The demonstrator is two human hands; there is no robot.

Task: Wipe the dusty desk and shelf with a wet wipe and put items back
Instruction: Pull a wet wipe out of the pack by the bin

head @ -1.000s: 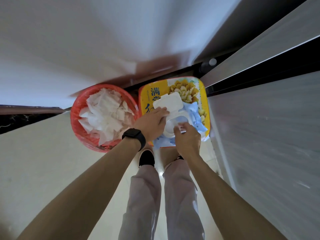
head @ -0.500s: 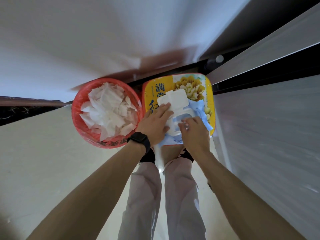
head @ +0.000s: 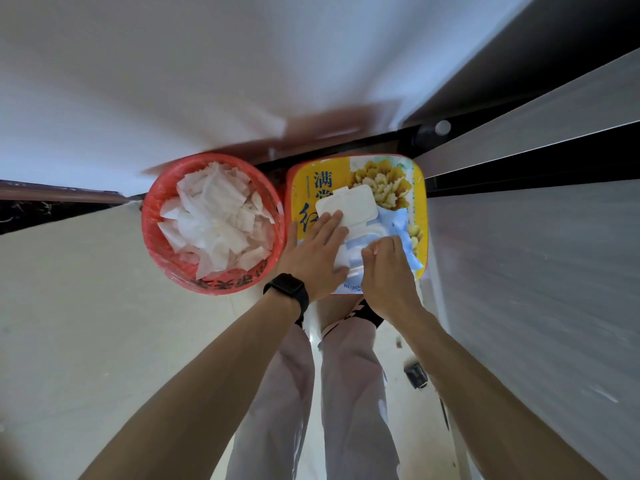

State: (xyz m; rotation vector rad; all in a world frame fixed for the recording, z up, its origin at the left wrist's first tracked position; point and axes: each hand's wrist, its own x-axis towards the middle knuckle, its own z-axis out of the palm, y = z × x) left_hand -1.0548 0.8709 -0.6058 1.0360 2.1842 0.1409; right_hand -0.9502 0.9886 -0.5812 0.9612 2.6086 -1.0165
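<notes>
1. I see a red basket [head: 149, 223] on the pale floor, heaped with crumpled white sheets [head: 214, 220] almost to its rim.
2. Just beside it on the right stands a yellow box [head: 381, 174]. The blue wet wipe pack [head: 394, 221] lies on top of it, with its white lid [head: 349, 206] flipped open.
3. The left hand [head: 313, 261], with a black watch [head: 287, 292] at the wrist, lies flat on the pack, fingers straight and fingertips touching the lid.
4. The right hand [head: 388, 275] sits at the pack's opening, fingers curled downward — I cannot tell whether they pinch a wipe.
</notes>
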